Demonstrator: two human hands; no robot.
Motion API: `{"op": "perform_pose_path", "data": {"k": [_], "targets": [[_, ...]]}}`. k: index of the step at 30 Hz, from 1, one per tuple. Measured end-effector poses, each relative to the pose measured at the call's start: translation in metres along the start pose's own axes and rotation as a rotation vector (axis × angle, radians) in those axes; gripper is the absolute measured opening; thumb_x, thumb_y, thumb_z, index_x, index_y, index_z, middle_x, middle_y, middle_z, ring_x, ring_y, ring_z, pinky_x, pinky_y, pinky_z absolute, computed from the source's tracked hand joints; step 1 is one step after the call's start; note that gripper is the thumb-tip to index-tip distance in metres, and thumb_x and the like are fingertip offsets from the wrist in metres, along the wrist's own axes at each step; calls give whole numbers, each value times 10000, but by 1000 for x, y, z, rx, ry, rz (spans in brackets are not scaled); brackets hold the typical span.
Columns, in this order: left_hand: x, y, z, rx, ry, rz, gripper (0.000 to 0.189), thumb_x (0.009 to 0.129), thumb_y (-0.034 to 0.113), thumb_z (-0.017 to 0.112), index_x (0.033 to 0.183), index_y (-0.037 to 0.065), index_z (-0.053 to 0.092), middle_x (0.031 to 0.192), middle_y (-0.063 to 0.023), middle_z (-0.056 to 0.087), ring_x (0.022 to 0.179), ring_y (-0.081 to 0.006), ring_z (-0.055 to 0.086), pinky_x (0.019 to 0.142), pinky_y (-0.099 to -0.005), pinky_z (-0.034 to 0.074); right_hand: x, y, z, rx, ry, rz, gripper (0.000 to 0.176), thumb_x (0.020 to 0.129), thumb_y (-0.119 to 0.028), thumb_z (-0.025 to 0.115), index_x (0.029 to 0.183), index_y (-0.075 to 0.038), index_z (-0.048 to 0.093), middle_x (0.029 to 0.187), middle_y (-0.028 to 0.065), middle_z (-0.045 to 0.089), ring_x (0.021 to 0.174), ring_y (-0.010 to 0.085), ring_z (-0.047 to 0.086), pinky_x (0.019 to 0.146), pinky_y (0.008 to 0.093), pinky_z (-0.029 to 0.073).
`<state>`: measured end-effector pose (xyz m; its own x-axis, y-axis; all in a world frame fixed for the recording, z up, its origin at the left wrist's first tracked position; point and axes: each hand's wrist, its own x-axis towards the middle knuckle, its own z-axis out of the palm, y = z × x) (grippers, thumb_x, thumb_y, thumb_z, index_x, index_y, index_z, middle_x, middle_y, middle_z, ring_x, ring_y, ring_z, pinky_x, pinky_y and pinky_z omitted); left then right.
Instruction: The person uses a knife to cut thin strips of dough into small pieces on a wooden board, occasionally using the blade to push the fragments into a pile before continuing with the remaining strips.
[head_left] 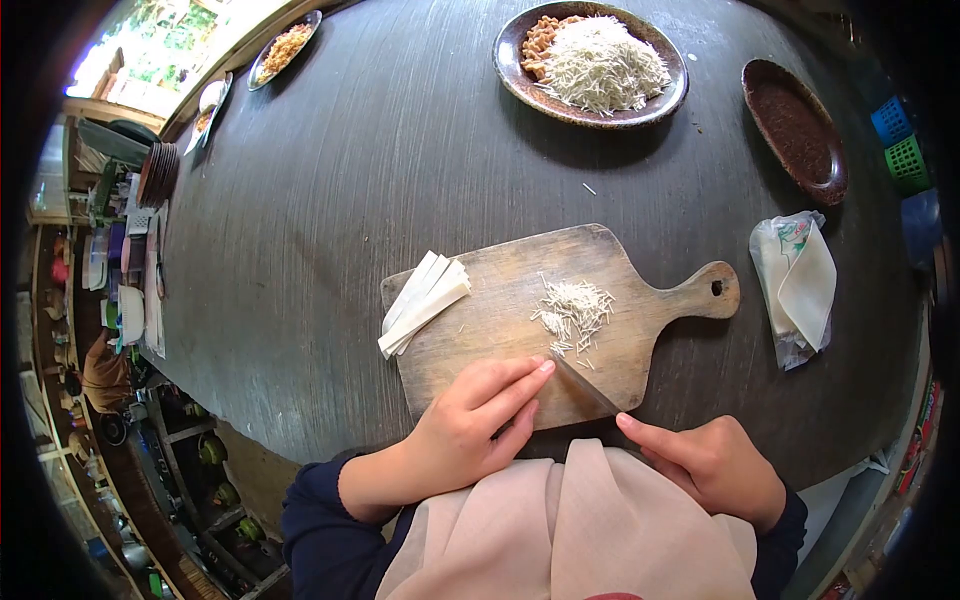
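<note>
A wooden cutting board (510,290) lies on the dark table in front of me. My right hand (710,462) is closed on a knife (588,388), its blade angled up and left to my left fingertips. My left hand (485,415) rests at the board's near edge with its fingers pressed together beside the blade tip; what they hold, if anything, is hidden. Just beyond the tip sits a small pile of thin white slivers (575,312). Flat white strips (425,302) are fanned at the board's left end.
At the back, a round plate (508,80) bears white slivers and brown pieces. An empty oval dish (795,130) and a plastic packet (795,285) lie at the right. Two small dishes, one with brown bits (284,52), stand back left. Stacked brown dishes (160,175) are at the left edge.
</note>
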<state>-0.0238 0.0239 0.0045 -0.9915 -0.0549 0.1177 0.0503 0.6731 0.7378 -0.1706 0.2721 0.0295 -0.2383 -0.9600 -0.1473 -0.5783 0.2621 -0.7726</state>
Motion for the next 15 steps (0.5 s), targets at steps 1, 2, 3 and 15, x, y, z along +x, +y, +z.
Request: {"op": "perform_pose_path", "data": {"k": [1, 2, 3, 15], "targets": [[0, -1, 0, 26, -13, 26, 424, 820, -31, 691, 1239, -8, 639, 1203, -157, 629, 1030, -298, 638, 881, -364, 517, 0, -1, -1, 3, 2, 2, 526, 868, -140, 695, 1378, -122, 568, 720, 68, 703, 519, 205, 644, 468, 301, 478], [1, -1, 0, 26, -17, 26, 424, 820, -31, 691, 1239, -8, 639, 1203, -157, 629, 1030, -298, 638, 881, -364, 517, 0, -1, -3, -7, -21, 0, 530, 869, -141, 695, 1382, -114, 563, 715, 67, 704, 513, 198, 643, 462, 299, 473], [1, -1, 0, 32, -24, 28, 431, 816, -33, 691, 1243, -12, 638, 1217, -157, 628, 1032, -297, 638, 886, -365, 512, 0, -1, -3, -17, -45, -2, 534, 871, -142, 694, 1385, -107, 557, 711, 67, 704, 507, 192, 641, 456, 296, 468], [2, 0, 1, 77, -54, 49, 447, 810, -7, 701, 1251, -19, 634, 1261, -148, 622, 986, -271, 615, 889, -356, 488, -2, -1, -2, -33, -59, 0, 553, 883, -160, 690, 1411, -112, 529, 680, 50, 687, 488, 178, 627, 442, 288, 450]]}}
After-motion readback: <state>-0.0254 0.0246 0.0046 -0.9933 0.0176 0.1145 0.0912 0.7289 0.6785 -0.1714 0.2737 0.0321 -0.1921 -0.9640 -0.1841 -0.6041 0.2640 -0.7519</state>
